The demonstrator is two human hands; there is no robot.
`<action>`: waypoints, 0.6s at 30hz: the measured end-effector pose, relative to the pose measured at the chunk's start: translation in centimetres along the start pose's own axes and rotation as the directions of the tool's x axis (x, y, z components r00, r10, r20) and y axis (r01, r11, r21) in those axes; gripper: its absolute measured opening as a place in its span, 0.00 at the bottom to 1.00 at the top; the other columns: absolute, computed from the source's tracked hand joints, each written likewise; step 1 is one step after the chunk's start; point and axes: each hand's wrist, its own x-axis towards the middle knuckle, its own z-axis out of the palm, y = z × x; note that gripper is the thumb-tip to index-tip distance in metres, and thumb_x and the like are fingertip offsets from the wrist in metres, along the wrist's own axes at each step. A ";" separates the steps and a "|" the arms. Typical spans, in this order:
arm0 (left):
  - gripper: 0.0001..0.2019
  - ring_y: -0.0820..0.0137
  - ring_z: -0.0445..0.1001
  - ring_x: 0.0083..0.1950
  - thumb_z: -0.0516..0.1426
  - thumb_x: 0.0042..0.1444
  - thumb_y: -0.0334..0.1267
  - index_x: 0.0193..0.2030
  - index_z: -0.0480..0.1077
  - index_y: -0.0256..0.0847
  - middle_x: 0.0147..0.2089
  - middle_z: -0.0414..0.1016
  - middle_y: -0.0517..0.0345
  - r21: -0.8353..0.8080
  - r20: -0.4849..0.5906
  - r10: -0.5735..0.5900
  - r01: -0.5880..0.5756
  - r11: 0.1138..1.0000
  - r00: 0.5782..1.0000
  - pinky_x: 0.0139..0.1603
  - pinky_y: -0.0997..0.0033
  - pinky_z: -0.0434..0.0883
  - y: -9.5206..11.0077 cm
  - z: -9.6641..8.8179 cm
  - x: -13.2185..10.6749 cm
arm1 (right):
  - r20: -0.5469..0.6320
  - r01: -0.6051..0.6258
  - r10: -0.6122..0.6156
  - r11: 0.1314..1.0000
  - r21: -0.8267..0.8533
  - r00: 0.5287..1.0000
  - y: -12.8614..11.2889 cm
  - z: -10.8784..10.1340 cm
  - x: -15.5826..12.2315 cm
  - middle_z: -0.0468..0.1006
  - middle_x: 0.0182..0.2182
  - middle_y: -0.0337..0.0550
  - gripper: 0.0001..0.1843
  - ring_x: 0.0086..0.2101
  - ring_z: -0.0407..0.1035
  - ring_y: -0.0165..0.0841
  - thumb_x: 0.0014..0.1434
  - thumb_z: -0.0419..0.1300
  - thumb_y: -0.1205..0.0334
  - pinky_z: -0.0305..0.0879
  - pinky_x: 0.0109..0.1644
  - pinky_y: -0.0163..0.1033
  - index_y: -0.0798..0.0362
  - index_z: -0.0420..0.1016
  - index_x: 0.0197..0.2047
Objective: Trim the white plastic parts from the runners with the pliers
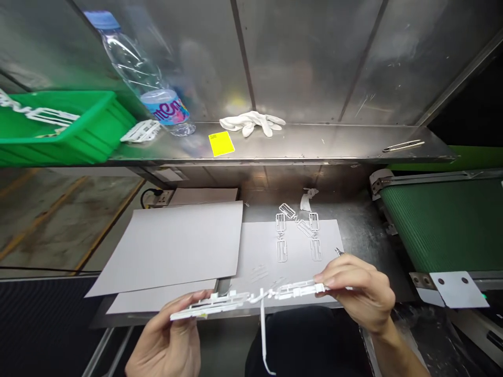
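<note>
A white plastic moulded frame piece with a sprue [262, 324] spans the gap between my two hands, above the front edge of the bench. My left hand [168, 335] is closed on its left end, thumb below and fingers above. Its right end is pinched by my right hand [357, 290]. A thin runner hangs down from its middle. Beyond it, several similar white frames [282, 251] joined by runners lie on a white sheet [255, 241]. A small metal tool tip [338, 252] shows just behind my right hand; the rest of it is hidden.
Large white boards [176, 246] lie to the left. A shelf [306, 144] above carries a green bin [90, 131], a plastic bottle [133, 68], white gloves [251, 123], a yellow note [221, 144] and tweezers [404, 146]. A green conveyor belt [444, 214] runs along the right.
</note>
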 end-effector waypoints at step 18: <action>0.17 0.72 0.81 0.39 0.63 0.65 0.31 0.55 0.81 0.59 0.42 0.82 0.60 0.041 0.349 0.064 -0.084 0.996 0.935 0.42 0.74 0.81 1.9 -2.1 -2.9 | -0.262 -0.266 0.268 0.963 0.043 0.927 2.8 -2.8 -4.5 0.82 0.49 0.43 0.19 0.46 0.78 0.29 0.57 0.68 0.81 0.80 0.46 0.29 0.52 0.80 0.48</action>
